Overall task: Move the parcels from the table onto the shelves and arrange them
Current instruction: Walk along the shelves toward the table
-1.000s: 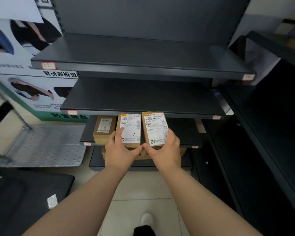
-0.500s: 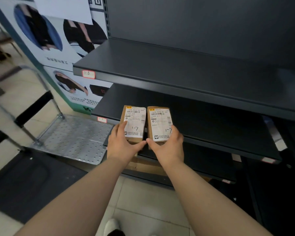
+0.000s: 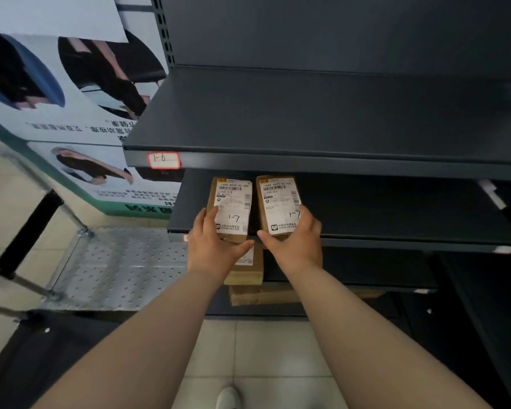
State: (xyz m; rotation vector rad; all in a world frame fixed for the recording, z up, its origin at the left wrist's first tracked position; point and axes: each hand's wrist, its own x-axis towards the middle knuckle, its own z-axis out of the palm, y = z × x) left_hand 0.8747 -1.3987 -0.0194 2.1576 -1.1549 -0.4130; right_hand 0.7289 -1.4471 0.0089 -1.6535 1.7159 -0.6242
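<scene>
Two small brown parcels with white labels marked "1-7" are side by side at the front of a dark shelf [image 3: 396, 219]. My left hand [image 3: 216, 249] grips the left parcel [image 3: 232, 208] by its near end. My right hand [image 3: 295, 243] grips the right parcel [image 3: 278, 202] the same way. The far ends of both parcels reach in over the shelf, under the upper shelf [image 3: 307, 113] tagged "1-6" [image 3: 163, 160]. Whether they rest on the shelf I cannot tell.
More brown parcels [image 3: 248, 273] sit on lower shelves below my hands. A metal platform trolley [image 3: 115, 267] stands to the left beside a printed poster [image 3: 71, 113]. A dark table [image 3: 42, 364] is at lower left. More dark shelving runs along the right.
Both hands have carried the two parcels up from the lower shelf level to the shelf under "1-6". My view has shifted left and closer to the shelves.
</scene>
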